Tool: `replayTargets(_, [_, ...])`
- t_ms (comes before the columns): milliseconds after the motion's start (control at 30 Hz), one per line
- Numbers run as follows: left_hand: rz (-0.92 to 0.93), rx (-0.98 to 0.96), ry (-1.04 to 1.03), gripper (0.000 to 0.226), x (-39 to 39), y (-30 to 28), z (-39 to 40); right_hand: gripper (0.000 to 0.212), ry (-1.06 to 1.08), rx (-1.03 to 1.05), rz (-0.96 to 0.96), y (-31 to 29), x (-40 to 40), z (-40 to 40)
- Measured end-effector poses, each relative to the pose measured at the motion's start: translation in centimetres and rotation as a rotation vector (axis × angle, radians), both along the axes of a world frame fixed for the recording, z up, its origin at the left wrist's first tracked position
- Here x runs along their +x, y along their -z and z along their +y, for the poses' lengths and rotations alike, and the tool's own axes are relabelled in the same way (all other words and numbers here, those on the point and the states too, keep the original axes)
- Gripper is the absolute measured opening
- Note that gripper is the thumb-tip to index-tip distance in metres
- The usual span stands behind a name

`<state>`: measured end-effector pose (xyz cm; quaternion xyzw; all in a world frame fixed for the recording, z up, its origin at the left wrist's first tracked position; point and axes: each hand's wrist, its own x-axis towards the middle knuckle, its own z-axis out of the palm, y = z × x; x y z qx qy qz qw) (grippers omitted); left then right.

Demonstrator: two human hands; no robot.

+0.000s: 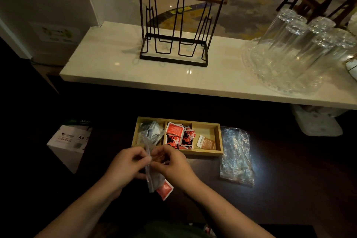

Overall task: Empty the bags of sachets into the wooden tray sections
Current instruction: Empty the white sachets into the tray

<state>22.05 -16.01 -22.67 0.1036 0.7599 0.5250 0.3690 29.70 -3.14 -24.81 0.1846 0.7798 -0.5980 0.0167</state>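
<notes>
Fingers of both hands pinch the bag top from either side; it hangs lengthwise toward the person, a red sachet at its bottom, just short of the tray.

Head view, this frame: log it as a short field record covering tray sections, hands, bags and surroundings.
tray: wooden tray, three sections
left section: grey-white sachets
middle section: red sachets
right section: one brown-and-white sachet
left hand: pinching the clear bag
right hand: pinching the same bag
bag contents: at least one red sachet at the bottom
second bag: lying right of the tray
upper counter: wire rack, upturned glasses
</notes>
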Motion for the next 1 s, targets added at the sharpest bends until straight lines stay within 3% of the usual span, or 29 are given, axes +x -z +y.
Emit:
replayTargets(167, [-0.212, 0.041, -0.108, 0.018, 0.3, 3.1, 2.3, 0.043, -0.052, 0.243, -0.038, 0.7, 0.6, 0.3])
replayTargets(300, [-0.259, 0.083, -0.109, 0.018, 0.8, 3.3, 3.6, 0.034, 0.010, 0.359, -0.003, 0.6, 0.6, 0.7])
replayTargets(567, [-0.394, 0.131, -0.156, 0.012, 0.6, 4.0, 3.6, 0.011, 0.137, 0.008, -0.169, 0.8, 0.4, 3.4])
replayTargets(700, [-0.342, 0.141, -0.135, 0.015, 0.6, 4.1, 3.7, 0.011, 0.148, 0.081, -0.145, 0.9, 0.4, 3.2])
replayTargets(900, [-0.120, 0.089, -0.086, 0.020, 0.2, 3.8, 4.0, 0.010, 0.112, 0.130, -0.115, 0.7, 0.0, 3.3])
replayTargets(1000, [-0.009, 0.002, -0.127, 0.029, 0.2, 4.1, 4.2, 0.009, 0.111, 0.330, -0.116, 1.1, -0.2, 3.6])
